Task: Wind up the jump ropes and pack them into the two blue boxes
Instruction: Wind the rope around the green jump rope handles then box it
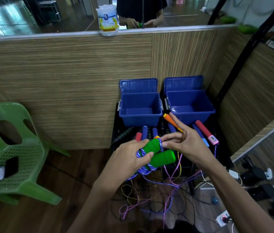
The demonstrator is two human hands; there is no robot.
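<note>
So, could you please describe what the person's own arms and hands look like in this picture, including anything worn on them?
Both forearms are bare right to the bottom of the frame, with no sleeves showing. The left hand and the right hand wear no gloves, and no rings, watch or wristbands can be seen. No cables or markings appear on either arm.

The scene is lit evenly by soft indoor light, and no hard shadows are cast. Bright daylight is reflected in the mirror [32, 15] at the upper left of the frame, where some glare is seen. The area under the boxes [140, 105], at the centre, is left rather dark. Strong wide-angle distortion is noticed: the wall panel [65, 78] is bent, and the corners are stretched. The chair [13, 148] at the left edge is slightly blurred, while the centre is kept sharp.
</note>
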